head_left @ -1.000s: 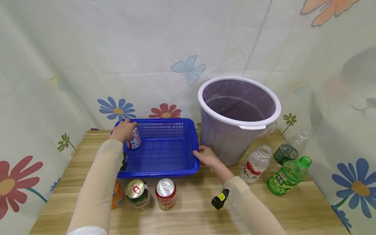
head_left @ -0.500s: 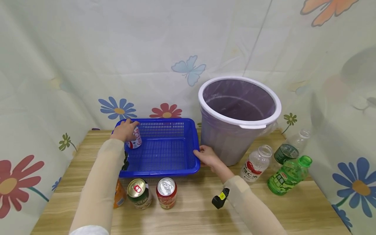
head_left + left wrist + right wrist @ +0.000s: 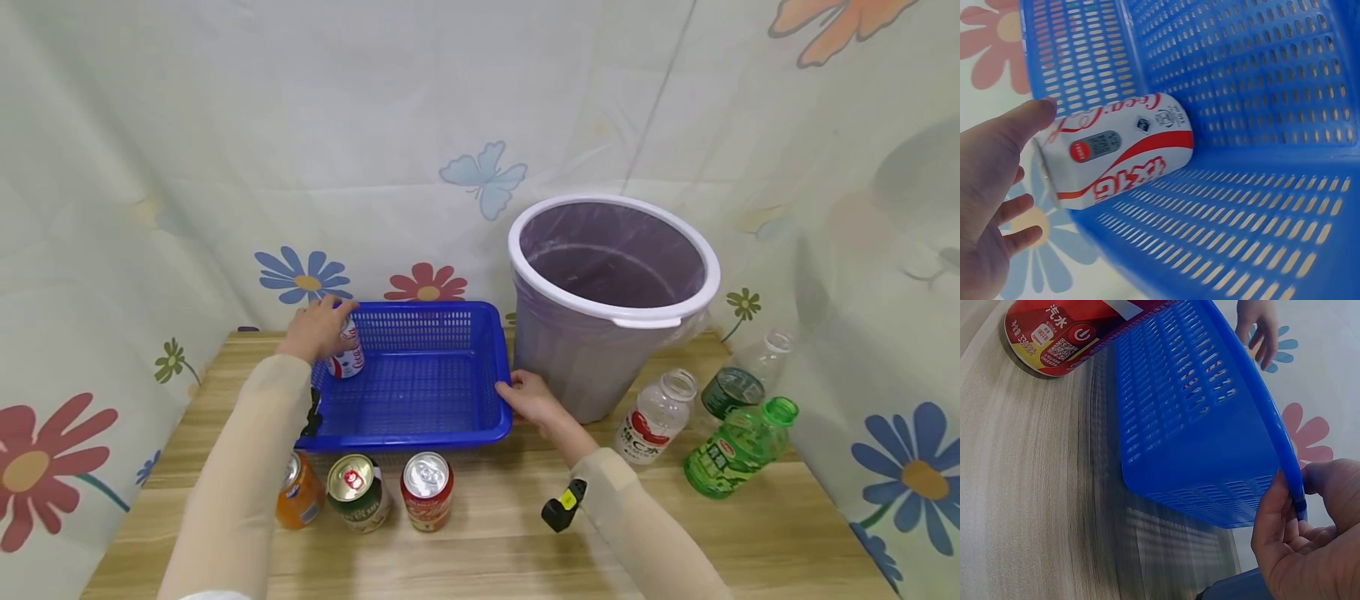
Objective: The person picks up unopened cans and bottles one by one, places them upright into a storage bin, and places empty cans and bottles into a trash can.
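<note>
A white and red Coca-Cola can (image 3: pixel 1119 150) stands in the far left corner of the blue plastic basket (image 3: pixel 412 440). My left hand (image 3: pixel 315 329) is over the can's top, its fingers spread loosely. In the left wrist view, the thumb (image 3: pixel 1032 119) lies by the can's top edge; whether it touches cannot be told. The other fingers are apart from the can. At the basket's right side, my right hand (image 3: pixel 528 398) pinches the rim between thumb and fingers, as the right wrist view shows.
In front of the basket stand an orange can (image 3: pixel 300 496), a green can (image 3: pixel 360 496) and a red can (image 3: pixel 427 492). A grey bin (image 3: pixel 577 358) stands right of the basket. Farther right are a clear bottle (image 3: pixel 652 421), a green bottle (image 3: pixel 738 450) and a dark-labelled bottle (image 3: pixel 738 387).
My left hand has risen slightly off the can, and its forearm has shifted left, showing more of the orange can. My right hand keeps its grip on the basket rim.
</note>
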`<state>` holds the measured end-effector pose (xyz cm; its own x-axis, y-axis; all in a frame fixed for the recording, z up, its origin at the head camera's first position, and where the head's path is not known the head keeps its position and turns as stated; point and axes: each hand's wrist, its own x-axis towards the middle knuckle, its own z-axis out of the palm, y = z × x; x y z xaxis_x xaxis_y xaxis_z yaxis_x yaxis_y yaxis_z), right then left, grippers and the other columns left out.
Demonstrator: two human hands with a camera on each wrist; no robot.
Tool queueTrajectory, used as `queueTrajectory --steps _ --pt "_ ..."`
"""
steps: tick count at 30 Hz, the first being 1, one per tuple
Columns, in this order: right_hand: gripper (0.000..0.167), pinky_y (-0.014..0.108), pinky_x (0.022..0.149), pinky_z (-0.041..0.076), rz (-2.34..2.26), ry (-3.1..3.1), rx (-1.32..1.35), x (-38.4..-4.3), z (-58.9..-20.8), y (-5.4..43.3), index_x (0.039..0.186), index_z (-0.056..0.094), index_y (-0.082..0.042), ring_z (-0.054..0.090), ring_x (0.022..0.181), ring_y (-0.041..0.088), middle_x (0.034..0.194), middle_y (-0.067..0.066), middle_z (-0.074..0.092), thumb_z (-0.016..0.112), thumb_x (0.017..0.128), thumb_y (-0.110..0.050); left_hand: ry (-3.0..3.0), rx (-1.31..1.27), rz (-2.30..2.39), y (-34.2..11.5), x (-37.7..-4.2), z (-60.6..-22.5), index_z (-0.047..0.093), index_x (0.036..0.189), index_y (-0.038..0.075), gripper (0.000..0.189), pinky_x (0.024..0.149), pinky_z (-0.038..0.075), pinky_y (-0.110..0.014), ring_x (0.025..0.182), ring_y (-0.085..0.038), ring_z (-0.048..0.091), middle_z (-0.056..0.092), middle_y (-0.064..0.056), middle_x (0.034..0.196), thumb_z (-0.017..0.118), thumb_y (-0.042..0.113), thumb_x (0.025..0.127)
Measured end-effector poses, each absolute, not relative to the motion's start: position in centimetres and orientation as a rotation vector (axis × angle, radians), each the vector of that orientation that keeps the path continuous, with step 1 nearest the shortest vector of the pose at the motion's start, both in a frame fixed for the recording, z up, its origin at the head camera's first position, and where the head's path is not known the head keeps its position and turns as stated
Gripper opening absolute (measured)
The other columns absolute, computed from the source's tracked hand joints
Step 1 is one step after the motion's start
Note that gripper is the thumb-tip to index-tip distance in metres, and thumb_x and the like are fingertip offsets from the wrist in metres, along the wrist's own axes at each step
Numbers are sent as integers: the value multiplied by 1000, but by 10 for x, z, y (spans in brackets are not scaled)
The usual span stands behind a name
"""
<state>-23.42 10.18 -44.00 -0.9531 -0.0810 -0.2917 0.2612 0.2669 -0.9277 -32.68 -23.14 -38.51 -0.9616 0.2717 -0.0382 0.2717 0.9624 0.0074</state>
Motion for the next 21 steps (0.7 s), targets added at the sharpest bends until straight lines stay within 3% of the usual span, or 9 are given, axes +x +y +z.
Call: queueTrajectory --steps 10,21 --pt "29 35 63 57 -1748 2258 152 -235 -441 102 111 51 6 64 72 18 99 22 64 53 91 -15 3154 443 -13 -227 -320 -360 43 133 5 64 95 37 -59 119 -45 40 39 -24 134 68 33 81" --pt "29 38 68 57 -1739 2251 159 -235 -442 103 112 51 6 66 83 29 103 25 62 51 91 -15 3189 562 -75 -227 -306 -345 50 124 3 50 89 44 -54 110 -40 47 50 -21 121 64 28 84"
